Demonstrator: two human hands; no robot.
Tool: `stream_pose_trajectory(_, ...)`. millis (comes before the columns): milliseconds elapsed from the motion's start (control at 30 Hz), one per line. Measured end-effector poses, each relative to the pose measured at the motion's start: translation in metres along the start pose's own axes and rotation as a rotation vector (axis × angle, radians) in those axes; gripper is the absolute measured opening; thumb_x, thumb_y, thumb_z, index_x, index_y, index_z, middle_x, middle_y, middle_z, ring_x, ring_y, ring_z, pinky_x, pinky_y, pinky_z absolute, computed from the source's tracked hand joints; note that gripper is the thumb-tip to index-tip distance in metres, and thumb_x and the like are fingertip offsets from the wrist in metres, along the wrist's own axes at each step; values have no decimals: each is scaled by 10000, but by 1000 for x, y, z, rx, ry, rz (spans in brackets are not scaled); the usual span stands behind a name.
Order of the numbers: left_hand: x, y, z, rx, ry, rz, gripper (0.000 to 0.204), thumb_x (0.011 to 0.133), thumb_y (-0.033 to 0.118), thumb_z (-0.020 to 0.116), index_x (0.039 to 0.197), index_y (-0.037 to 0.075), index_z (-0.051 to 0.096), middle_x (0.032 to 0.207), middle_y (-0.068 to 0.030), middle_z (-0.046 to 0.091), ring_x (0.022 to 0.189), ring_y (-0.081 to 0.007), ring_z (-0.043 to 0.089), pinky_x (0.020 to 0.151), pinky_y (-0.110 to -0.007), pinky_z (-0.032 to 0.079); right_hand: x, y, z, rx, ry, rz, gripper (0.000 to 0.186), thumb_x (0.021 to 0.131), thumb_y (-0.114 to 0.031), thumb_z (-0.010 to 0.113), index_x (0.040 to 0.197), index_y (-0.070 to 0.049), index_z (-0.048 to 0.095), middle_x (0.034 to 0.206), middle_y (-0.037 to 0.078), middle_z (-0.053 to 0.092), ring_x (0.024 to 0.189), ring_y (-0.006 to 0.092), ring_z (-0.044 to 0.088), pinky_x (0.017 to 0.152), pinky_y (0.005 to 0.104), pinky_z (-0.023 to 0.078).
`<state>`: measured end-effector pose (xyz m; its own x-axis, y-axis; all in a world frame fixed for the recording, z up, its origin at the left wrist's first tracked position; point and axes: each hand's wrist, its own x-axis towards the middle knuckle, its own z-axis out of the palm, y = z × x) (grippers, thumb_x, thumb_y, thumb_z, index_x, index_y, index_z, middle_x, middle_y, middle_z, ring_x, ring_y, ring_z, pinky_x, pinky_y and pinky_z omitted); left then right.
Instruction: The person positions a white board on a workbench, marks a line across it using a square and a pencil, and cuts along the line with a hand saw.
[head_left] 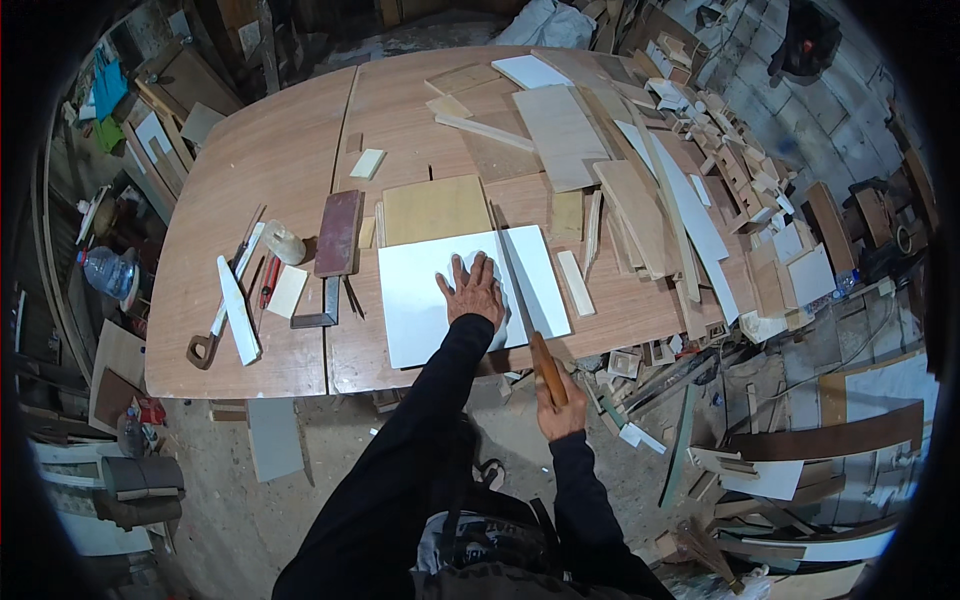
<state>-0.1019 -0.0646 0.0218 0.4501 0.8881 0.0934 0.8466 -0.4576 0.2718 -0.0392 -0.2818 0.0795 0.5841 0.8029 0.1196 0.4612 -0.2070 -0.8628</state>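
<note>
A white board (425, 310) lies flat at the front edge of the wooden table. My left hand (474, 293) rests on it with fingers spread. To its right, my right hand (562, 408) is wrapped round the wooden handle of a handsaw (517, 280), just off the table's front edge. The saw's long blade runs away from me across the board's right part, its tip near the far edge. Whether the teeth sit in a cut cannot be made out. A yellowish wood panel (432, 208) lies against the board's far side.
Left of the board are a maroon block (339, 232), a metal square (318, 308), a second handsaw (203, 347), red-handled pliers (270, 280) and a jar (285, 243). Wood sheets and strips (640, 220) crowd the table's right side. Offcuts (650, 400) litter the floor at right.
</note>
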Motion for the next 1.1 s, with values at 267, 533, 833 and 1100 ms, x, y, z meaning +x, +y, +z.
stream_pose_trajectory(267,2,2,3,22,35,3,510,923,304,382,1408,147,367,1511,-9,257,1411,-374,97,1078,-663,59,-19,11,-4,-17,94,-116,426,813,-87,585,1230,-20,539,912,243,642,795,304,675,715,352,513)
stream_pose_trajectory(533,-3,-3,0,18,4,-15,524,906,295,408,1407,149,365,1508,-9,257,1413,-361,109,1080,-652,95,-55,-5,-28,27,19,-33,453,786,-57,588,1237,-50,543,865,210,650,755,325,660,728,347,514)
stream_pose_trajectory(833,-1,-8,3,-1,25,-8,503,921,299,387,1398,140,375,1498,-27,258,1411,-379,91,1073,-665,61,-57,-8,-26,4,-12,5,440,796,-66,583,1234,-52,540,966,216,649,820,339,668,754,348,514)
stream_pose_trajectory(1100,2,-12,1,-7,-7,-19,514,923,300,379,1414,147,360,1518,-10,241,1418,-375,75,1076,-663,50,-34,-2,-9,-10,-61,106,454,803,-89,590,1248,-30,525,874,237,633,770,282,671,692,340,506)
